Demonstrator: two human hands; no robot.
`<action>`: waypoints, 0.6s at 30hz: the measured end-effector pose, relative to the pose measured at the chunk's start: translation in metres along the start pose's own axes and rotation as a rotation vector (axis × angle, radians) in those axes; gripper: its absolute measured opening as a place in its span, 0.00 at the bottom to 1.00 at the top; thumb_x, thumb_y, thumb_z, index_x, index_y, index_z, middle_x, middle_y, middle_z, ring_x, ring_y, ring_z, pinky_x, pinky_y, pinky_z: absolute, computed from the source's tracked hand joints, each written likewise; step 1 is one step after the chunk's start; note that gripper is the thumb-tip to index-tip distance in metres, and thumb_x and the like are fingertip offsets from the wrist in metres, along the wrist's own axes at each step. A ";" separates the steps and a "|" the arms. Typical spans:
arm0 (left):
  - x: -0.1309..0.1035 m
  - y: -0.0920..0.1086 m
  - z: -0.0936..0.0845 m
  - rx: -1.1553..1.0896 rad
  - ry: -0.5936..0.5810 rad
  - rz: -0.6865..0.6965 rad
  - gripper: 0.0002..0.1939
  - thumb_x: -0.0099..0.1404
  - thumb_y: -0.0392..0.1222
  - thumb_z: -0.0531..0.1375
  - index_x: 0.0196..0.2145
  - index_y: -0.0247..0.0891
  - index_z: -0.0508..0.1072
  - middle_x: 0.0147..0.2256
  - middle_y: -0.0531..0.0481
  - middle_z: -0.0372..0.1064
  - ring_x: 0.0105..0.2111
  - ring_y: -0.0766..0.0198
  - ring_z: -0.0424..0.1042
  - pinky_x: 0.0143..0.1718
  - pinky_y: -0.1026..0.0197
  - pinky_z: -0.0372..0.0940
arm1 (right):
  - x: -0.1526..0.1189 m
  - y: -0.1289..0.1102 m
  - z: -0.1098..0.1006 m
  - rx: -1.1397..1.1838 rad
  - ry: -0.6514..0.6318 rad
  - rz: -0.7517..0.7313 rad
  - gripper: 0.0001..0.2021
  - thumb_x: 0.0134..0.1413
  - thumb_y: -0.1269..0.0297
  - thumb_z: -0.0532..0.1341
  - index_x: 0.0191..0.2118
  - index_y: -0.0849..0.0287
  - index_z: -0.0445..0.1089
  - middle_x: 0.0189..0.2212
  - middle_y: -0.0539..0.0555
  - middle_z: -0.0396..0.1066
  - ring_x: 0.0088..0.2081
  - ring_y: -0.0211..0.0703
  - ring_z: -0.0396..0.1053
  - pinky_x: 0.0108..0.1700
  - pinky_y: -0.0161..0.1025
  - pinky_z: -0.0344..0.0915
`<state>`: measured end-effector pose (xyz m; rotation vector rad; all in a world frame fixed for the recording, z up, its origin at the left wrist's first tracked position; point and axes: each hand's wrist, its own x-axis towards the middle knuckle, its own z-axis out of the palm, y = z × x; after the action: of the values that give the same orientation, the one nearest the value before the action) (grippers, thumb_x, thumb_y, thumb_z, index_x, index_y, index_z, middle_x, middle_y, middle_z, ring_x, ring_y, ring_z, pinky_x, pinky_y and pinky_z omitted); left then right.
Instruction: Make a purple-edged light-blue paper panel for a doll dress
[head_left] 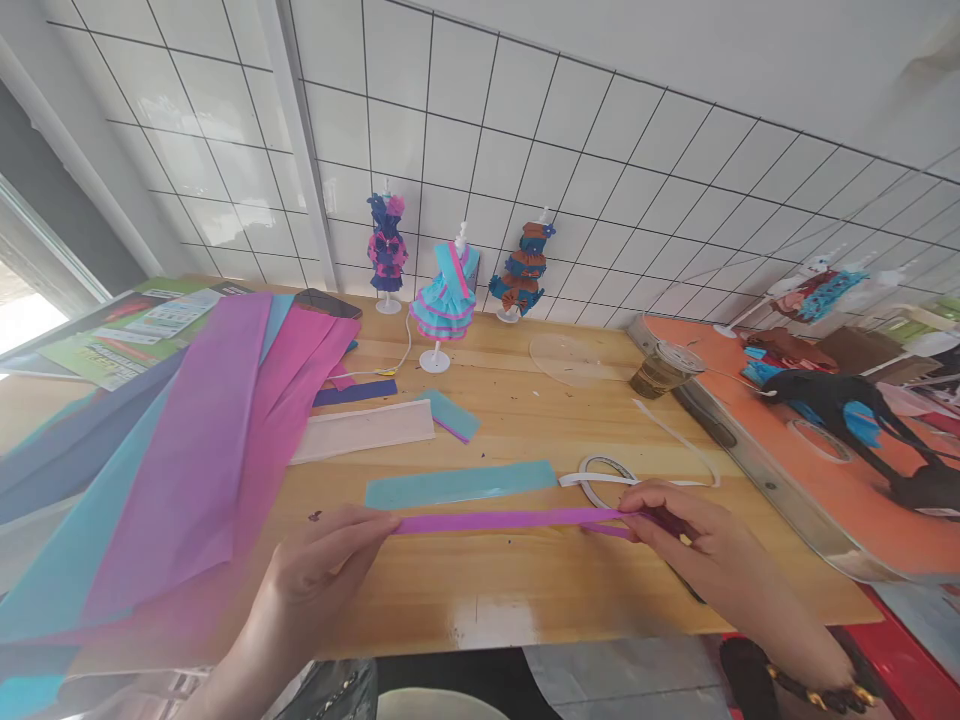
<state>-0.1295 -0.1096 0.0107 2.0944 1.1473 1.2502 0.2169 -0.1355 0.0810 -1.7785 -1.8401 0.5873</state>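
A narrow purple strip (pixel 510 519) is stretched level between my two hands, above the front of the wooden table. My left hand (pixel 322 560) pinches its left end between thumb and fingers. At the other end my right hand (pixel 686 535) grips it, and a short tail of the strip folds back below those fingers. Just behind the strip lies a flat light-blue piece (pixel 459 484). A white roll of tape (pixel 598 470) with a loose white end rests beside my right hand. Something dark, partly hidden, lies under my right hand.
Large purple, pink and blue sheets (pixel 187 440) spread over the table's left side. Small dress stands (pixel 445 295) line the tiled wall. A lidded cup (pixel 666 368) stands at the right, near an orange-topped surface (pixel 765 440) holding a black item and fabric scraps.
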 end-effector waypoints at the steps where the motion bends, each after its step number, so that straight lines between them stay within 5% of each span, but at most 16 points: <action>1: -0.001 -0.001 0.000 0.034 0.038 0.074 0.14 0.56 0.28 0.58 0.37 0.44 0.75 0.33 0.53 0.75 0.32 0.67 0.74 0.33 0.67 0.67 | -0.001 0.001 0.003 0.019 0.016 0.002 0.12 0.52 0.54 0.56 0.31 0.56 0.69 0.27 0.53 0.71 0.28 0.40 0.68 0.28 0.35 0.65; 7: -0.008 -0.005 0.002 0.179 0.128 0.225 0.13 0.56 0.25 0.57 0.36 0.41 0.71 0.32 0.52 0.75 0.33 0.66 0.74 0.35 0.64 0.68 | -0.005 0.006 0.014 0.054 0.054 0.006 0.10 0.53 0.56 0.55 0.32 0.55 0.68 0.24 0.51 0.70 0.27 0.40 0.68 0.31 0.35 0.66; 12: -0.007 -0.011 0.004 0.304 0.196 0.179 0.09 0.56 0.26 0.57 0.32 0.40 0.68 0.34 0.49 0.74 0.37 0.62 0.73 0.38 0.60 0.66 | -0.006 0.005 0.017 0.077 0.055 0.007 0.11 0.52 0.55 0.56 0.32 0.56 0.69 0.24 0.50 0.70 0.27 0.39 0.69 0.31 0.34 0.66; 16: -0.001 -0.010 0.001 0.561 0.380 0.079 0.12 0.54 0.31 0.61 0.38 0.37 0.68 0.45 0.38 0.68 0.47 0.50 0.66 0.45 0.47 0.61 | -0.008 0.000 0.023 0.059 0.055 0.052 0.12 0.53 0.54 0.55 0.32 0.57 0.69 0.22 0.50 0.70 0.24 0.39 0.68 0.28 0.34 0.66; 18: -0.002 -0.003 0.003 0.633 0.457 0.124 0.16 0.52 0.31 0.64 0.39 0.38 0.68 0.43 0.39 0.68 0.44 0.51 0.67 0.44 0.49 0.61 | -0.011 -0.006 0.029 0.018 0.079 0.082 0.12 0.54 0.54 0.54 0.33 0.57 0.69 0.22 0.50 0.71 0.22 0.38 0.68 0.25 0.32 0.66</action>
<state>-0.1289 -0.1093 0.0063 2.4085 1.8305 1.6410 0.1942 -0.1455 0.0614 -1.8461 -1.7113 0.5543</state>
